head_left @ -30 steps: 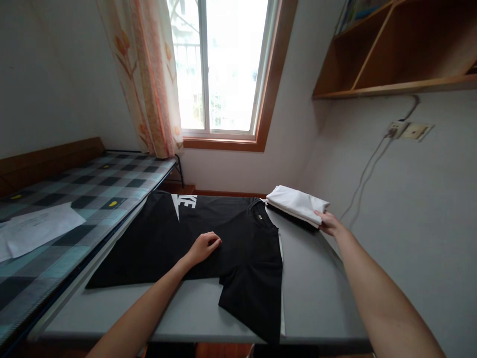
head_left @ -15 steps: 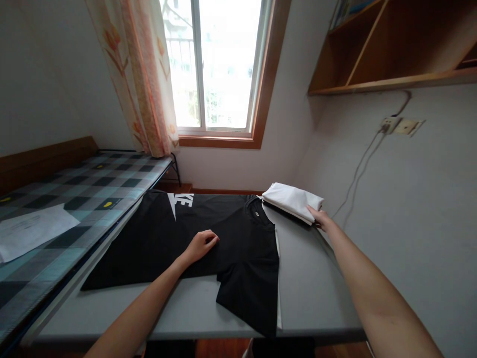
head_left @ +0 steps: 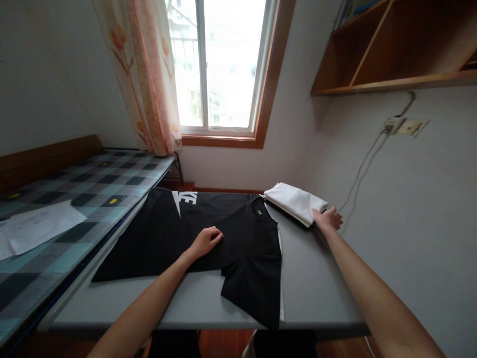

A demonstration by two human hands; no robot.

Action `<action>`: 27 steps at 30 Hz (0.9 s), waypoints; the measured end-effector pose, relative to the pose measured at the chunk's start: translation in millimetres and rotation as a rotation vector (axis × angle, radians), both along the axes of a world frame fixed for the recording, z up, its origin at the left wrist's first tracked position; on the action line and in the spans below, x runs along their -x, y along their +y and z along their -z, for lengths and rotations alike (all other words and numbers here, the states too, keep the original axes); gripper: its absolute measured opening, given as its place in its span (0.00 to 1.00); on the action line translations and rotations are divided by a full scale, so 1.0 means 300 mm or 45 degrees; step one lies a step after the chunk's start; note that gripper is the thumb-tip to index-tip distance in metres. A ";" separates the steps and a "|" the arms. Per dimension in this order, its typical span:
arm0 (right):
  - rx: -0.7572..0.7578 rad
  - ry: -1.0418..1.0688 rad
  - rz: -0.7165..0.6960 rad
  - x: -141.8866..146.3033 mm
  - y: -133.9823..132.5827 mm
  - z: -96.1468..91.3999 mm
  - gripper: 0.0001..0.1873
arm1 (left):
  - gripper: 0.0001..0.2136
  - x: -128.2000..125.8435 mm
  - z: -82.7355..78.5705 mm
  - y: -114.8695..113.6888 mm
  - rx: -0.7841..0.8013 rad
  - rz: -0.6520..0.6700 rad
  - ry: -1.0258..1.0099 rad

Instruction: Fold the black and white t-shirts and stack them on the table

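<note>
A black T-shirt (head_left: 156,238) with white lettering lies folded lengthwise across the table, its collar and sleeve toward the right. A strip of white cloth (head_left: 282,278) peeks out from under its right edge. My left hand (head_left: 206,241) rests on the middle of the shirt, fingers loosely curled, with nothing visible in them. At the far right is a folded white garment (head_left: 292,200) on top of a dark folded layer (head_left: 286,213). My right hand (head_left: 328,219) is at the near right corner of this stack, thumb against the white cloth and fingers spread outward.
The grey table (head_left: 313,293) runs along a checked mattress (head_left: 85,186) on the left, with papers (head_left: 44,223) on it. Ahead are a window (head_left: 231,64) and a curtain (head_left: 145,74). A wooden shelf (head_left: 372,82) and a cable (head_left: 359,174) are on the right wall.
My right hand's fingers have opened and come out from the folded stack's edge. My left hand stays on the black T-shirt. The view has shifted slightly.
</note>
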State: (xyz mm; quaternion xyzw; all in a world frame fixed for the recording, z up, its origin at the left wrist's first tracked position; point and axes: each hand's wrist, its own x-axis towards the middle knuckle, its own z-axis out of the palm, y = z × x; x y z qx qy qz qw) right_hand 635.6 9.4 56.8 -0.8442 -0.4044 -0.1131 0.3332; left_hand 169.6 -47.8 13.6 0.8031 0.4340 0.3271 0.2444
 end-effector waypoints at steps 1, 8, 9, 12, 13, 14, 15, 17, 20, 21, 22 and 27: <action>-0.059 -0.042 0.010 0.025 -0.018 -0.009 0.34 | 0.12 -0.002 -0.002 -0.002 0.001 0.000 -0.004; 0.094 -0.345 -1.001 0.390 -0.184 0.036 0.25 | 0.14 0.045 -0.047 -0.039 -0.153 -0.377 0.417; 0.175 -0.351 -1.094 0.446 -0.212 0.062 0.27 | 0.16 0.076 -0.052 -0.048 -0.162 -0.489 0.521; 0.343 -0.384 -1.223 0.573 -0.275 0.135 0.30 | 0.25 0.208 -0.050 -0.080 -0.082 -0.758 0.741; 0.392 -0.393 -1.235 0.600 -0.287 0.152 0.31 | 0.28 0.259 -0.043 -0.093 -0.032 -0.818 0.787; 0.438 -0.399 -1.236 0.619 -0.293 0.163 0.31 | 0.30 0.310 -0.034 -0.108 0.022 -0.860 0.820; 0.477 -0.402 -1.227 0.632 -0.293 0.170 0.31 | 0.31 0.358 -0.023 -0.123 0.070 -0.880 0.838; 0.525 -0.404 -1.208 0.644 -0.283 0.174 0.31 | 0.32 0.435 0.000 -0.152 0.103 -0.875 0.852; 0.535 -0.399 -1.227 0.650 -0.247 0.164 0.31 | 0.30 0.492 0.023 -0.170 0.062 -0.841 0.868; 0.533 -0.398 -1.239 0.652 -0.231 0.160 0.31 | 0.30 0.498 0.026 -0.164 0.056 -0.839 0.875; 0.533 -0.398 -1.245 0.656 -0.214 0.156 0.31 | 0.29 0.501 0.026 -0.151 0.055 -0.841 0.881; 0.559 -0.387 -1.194 0.687 -0.126 0.145 0.31 | 0.29 0.507 0.010 -0.013 0.051 -0.823 0.885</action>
